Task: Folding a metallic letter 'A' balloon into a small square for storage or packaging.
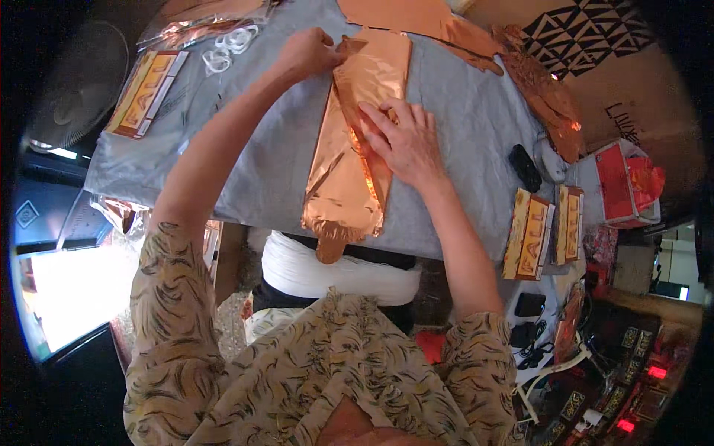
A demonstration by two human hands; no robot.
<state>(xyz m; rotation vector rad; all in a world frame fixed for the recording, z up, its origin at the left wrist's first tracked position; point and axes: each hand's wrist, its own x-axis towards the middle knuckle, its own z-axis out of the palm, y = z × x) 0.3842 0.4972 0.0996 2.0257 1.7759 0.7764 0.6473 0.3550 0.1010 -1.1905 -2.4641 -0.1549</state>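
Observation:
A long copper foil balloon [349, 160], flat and uninflated, lies lengthwise on the grey cloth-covered table [461, 104]. Its near end hangs a little over the table's front edge. My left hand [306, 53] grips the far left corner of the foil with its fingers curled around the edge. My right hand [405, 141] lies flat on the foil's right side, fingers spread, pressing it down onto the cloth.
More copper foil pieces [535, 82] lie at the far right and far left of the table. Yellow and orange packets [145, 93] sit at the left, two more [529, 234] at the right. A black object [524, 167], white rings [230, 44], a red box [625, 182] and a fan [78, 85] are nearby.

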